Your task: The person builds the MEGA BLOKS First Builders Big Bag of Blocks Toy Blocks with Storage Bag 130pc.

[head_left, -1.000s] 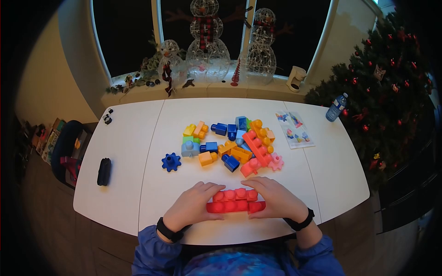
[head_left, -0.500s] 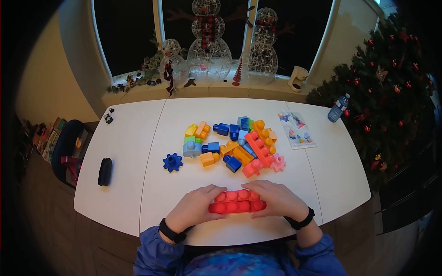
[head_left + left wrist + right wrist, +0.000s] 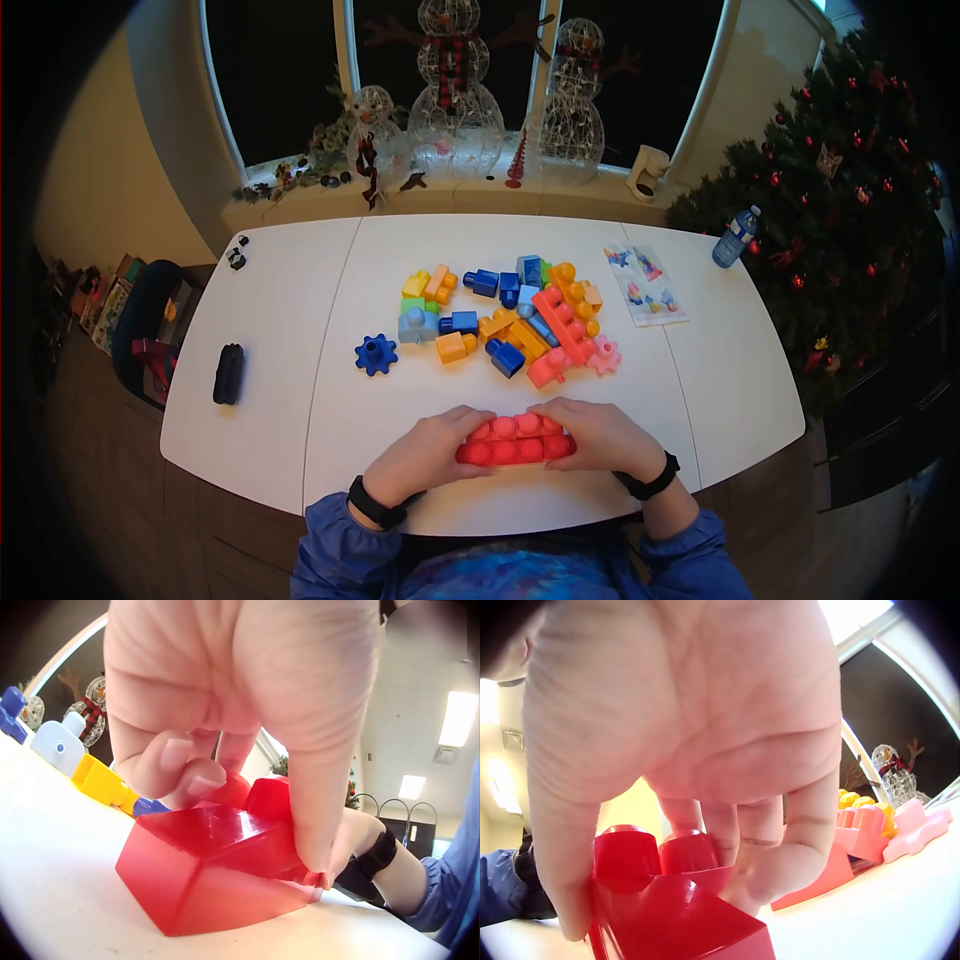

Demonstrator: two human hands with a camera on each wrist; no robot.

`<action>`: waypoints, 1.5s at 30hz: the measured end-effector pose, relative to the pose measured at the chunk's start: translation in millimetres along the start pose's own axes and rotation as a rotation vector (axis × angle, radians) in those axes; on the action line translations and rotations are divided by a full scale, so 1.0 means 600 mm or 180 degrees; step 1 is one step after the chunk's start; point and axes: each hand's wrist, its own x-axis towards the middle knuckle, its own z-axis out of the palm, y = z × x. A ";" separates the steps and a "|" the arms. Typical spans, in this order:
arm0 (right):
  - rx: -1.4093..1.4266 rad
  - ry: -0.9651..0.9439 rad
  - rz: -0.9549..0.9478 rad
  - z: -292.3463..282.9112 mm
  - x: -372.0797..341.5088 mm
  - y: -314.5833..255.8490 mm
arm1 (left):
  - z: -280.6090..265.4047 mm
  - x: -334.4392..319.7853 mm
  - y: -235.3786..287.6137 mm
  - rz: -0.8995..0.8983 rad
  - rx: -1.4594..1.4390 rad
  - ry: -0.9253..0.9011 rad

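Note:
Red toy building blocks (image 3: 513, 450) stand together on the white table in front of the person, round studs upward in two rows. At their left end, the left hand (image 3: 430, 452) grips with thumb in front and fingers behind. The right hand (image 3: 600, 442) holds the right end the same way. A sloped red end block (image 3: 217, 862) shows under the left palm in the left wrist view, its base at the tabletop. Beneath the right palm, the right wrist view shows a red block (image 3: 675, 907) with two studs and a sloping end. The fingers hide part of both ends.
Beyond the hands lies a loose group of blocks, including a long red block (image 3: 566, 325), a dark blue block (image 3: 504, 357) and a blue gear (image 3: 376, 354). A picture sheet (image 3: 645, 285), a water bottle (image 3: 736, 237) and a black case (image 3: 228, 374) lie farther out.
A gap in the front row of red blocks has closed, and the right-hand piece has moved left against the others. The hands have come slightly closer together, still gripping both ends.

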 end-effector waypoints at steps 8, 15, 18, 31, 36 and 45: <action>0.0044 0.0081 -0.0106 0.008 0.006 0.003 | 0.002 0.002 0.001 0.0035 0.0028 0.0023; 0.0043 0.0098 -0.0245 0.015 0.008 0.009 | 0.003 0.002 0.004 0.0016 0.0036 0.0055; -0.0042 0.0056 -0.0184 0.015 0.007 0.005 | 0.004 0.002 0.004 -0.0009 0.0080 0.0055; -0.0130 0.0021 -0.0096 0.017 0.008 0.002 | 0.012 0.004 0.005 -0.0004 0.0167 0.0164; -0.0097 0.0109 -0.0142 0.019 0.008 0.003 | 0.015 0.006 0.001 0.0028 0.0089 0.0159; -0.0136 0.0063 -0.0117 0.015 0.006 -0.003 | 0.012 0.005 0.006 -0.0041 0.0165 0.0105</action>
